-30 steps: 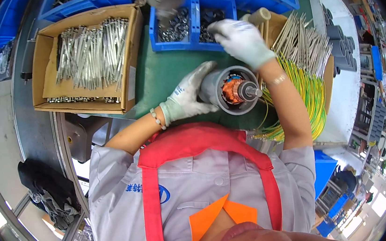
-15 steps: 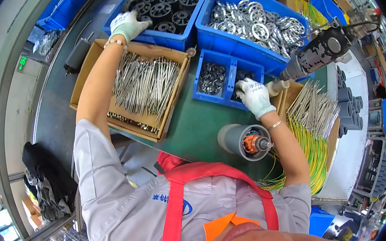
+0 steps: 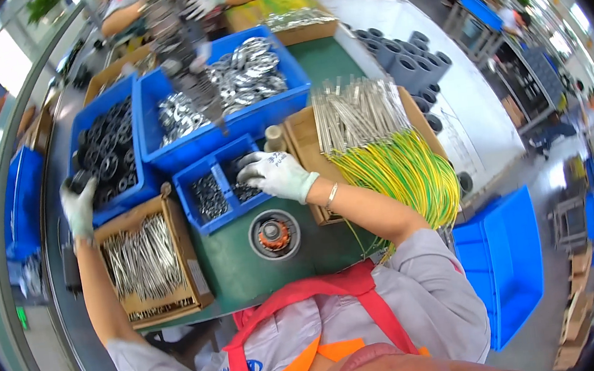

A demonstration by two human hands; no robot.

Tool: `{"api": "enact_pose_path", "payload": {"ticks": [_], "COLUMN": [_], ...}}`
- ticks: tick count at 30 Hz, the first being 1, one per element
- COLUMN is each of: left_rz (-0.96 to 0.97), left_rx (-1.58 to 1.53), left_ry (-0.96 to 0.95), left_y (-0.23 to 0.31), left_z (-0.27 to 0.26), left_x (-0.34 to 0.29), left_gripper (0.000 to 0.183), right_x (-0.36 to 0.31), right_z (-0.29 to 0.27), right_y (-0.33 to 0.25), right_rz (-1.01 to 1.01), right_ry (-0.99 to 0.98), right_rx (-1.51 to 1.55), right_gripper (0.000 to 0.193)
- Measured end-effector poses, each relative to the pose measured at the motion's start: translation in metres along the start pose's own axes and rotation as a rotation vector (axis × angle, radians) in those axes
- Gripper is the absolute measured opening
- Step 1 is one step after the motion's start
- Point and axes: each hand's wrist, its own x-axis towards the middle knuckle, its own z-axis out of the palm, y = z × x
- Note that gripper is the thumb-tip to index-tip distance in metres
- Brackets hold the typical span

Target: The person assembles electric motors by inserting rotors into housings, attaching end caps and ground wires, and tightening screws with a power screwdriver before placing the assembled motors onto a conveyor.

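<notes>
My left hand (image 3: 79,208), in a white glove, is at the near left corner of a blue bin (image 3: 137,141) of black spoked rings. Its fingers are closed on one black ring (image 3: 79,181). Over the right compartment of a small divided blue tray (image 3: 218,181), my gloved right hand (image 3: 278,176) has its fingers bent down among small dark parts (image 3: 243,190); whether they pinch one is hidden. A grey cylinder (image 3: 252,238) stands upright on the green tabletop (image 3: 234,279) near my right forearm, with a copper-wound rotor (image 3: 274,234) inside.
A cardboard box (image 3: 187,251) of metal rods sits below my left hand. Beyond the tray, a blue bin (image 3: 297,87) holds silver rings, with a blurred hanging tool (image 3: 187,67) above it. Rods with yellow-green wires (image 3: 397,175) lie at right. Another person's gloved hand (image 3: 204,5) shows at the far side.
The view has swung, so the bench appears shifted left and the cylinder seen from above. My left hand has come to the bin's corner with a black ring; my right hand stays at the tray.
</notes>
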Motion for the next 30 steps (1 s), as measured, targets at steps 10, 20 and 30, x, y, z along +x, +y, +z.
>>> {"api": "enact_pose_path", "payload": {"ticks": [10, 20, 30], "left_rz": [0.023, -0.177, -0.389], "left_rx": [-0.661, -1.072, -1.07], "left_ry": [-0.374, -0.799, -0.894], "left_y": [0.151, 0.256, 0.29], "left_z": [0.002, 0.059, 0.075], "left_x": [-0.2, -0.231, -0.235], "left_gripper": [0.077, 0.054, 0.036], "right_x": [-0.06, -0.08, -0.066], "right_z": [-0.102, -0.115, -0.085], "right_y": [-0.088, -0.103, -0.123], "right_rz": [-0.347, -0.527, -0.376], "right_ry": [-0.068, 0.151, 0.313], "right_rx": [0.222, 0.125, 0.232], "right_gripper": [0.021, 0.057, 0.101]}}
